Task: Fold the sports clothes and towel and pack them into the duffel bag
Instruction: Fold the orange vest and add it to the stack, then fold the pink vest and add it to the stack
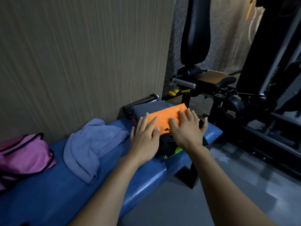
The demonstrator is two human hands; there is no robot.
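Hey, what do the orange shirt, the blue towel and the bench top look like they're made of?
Orange shirt: probably thin synthetic sports fabric; smooth, lying flat under both hands.
Blue towel: soft, matte cloth with a slightly fuzzy look, likely terry or microfibre; it slumps in thick rounded folds.
Bench top: seemingly padded vinyl or faux leather; faint sheen and rounded cushioned edge.

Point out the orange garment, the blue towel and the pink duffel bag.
orange garment [167,117]: head view, on its flat top between the two hands.
blue towel [91,144]: head view, on its crumpled middle.
pink duffel bag [24,154]: head view, on its pink side panel.
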